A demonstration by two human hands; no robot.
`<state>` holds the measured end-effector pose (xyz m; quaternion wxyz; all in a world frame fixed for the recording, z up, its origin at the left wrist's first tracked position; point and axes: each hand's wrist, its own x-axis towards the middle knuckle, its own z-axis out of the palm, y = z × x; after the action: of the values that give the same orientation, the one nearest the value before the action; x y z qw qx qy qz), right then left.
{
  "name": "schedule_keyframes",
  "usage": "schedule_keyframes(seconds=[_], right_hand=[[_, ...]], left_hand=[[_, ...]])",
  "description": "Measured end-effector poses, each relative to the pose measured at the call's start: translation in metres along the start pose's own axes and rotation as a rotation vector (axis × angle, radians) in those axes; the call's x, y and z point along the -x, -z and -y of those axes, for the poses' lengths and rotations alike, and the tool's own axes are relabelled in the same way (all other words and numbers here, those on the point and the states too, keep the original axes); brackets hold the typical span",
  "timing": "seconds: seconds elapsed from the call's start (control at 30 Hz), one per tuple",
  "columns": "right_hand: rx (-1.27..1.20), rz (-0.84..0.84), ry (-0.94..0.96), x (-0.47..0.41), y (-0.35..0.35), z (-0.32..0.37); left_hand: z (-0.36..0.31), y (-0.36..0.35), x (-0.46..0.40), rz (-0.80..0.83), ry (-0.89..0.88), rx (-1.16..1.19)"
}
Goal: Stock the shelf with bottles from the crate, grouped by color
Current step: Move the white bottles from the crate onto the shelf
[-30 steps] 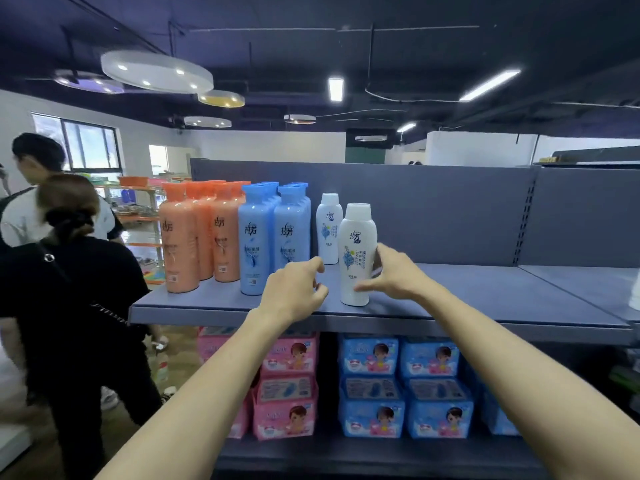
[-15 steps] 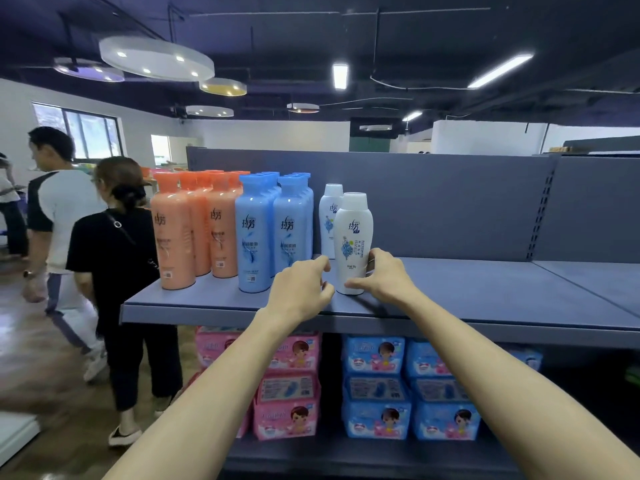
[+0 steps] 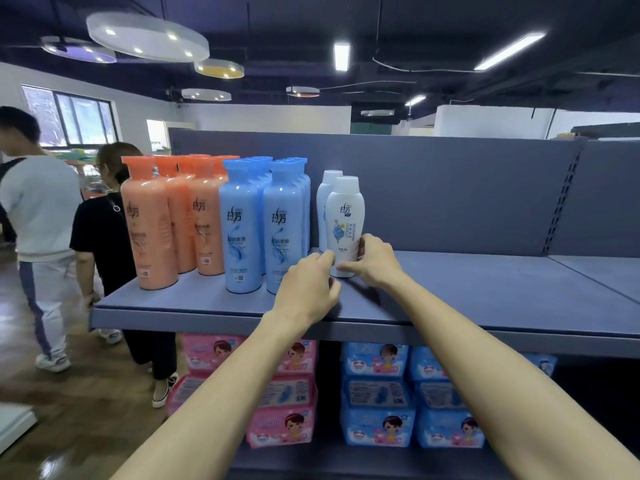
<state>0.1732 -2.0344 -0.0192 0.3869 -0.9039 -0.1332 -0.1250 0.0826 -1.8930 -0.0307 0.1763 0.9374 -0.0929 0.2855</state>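
On the grey-blue shelf [image 3: 467,289] stand several orange bottles [image 3: 149,230] at the left, several blue bottles [image 3: 242,230] beside them, and two white bottles to their right. The front white bottle [image 3: 344,220] stands upright, with the second white bottle [image 3: 325,202] just behind it. My right hand [image 3: 372,263] grips the front white bottle low on its right side, thumb at its base. My left hand [image 3: 308,289] has curled fingers whose tips touch the bottle's lower left edge. No crate is in view.
The shelf stretches bare to the right of the white bottles, up to an upright slotted post [image 3: 561,209]. Pink packs [image 3: 284,424] and blue packs [image 3: 377,424] fill the lower shelf. Two people [image 3: 104,244] stand close by in the aisle at the left.
The white bottle has been slid back and left, closer to the second white bottle. Both hands followed it. The two people at the left walked further down the aisle.
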Motion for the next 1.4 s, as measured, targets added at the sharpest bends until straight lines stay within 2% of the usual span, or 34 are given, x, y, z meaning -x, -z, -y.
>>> schedule_keyframes(seconds=[0.7,1.4], right_hand=[[-0.016,-0.008,0.005,-0.070,-0.030,-0.015],[0.056,0.026,0.023,-0.071,-0.034,-0.020]], left_hand=[[-0.002,-0.034,-0.031,-0.127,-0.018,-0.098],[-0.001,-0.038,-0.031,-0.139,-0.033,-0.121]])
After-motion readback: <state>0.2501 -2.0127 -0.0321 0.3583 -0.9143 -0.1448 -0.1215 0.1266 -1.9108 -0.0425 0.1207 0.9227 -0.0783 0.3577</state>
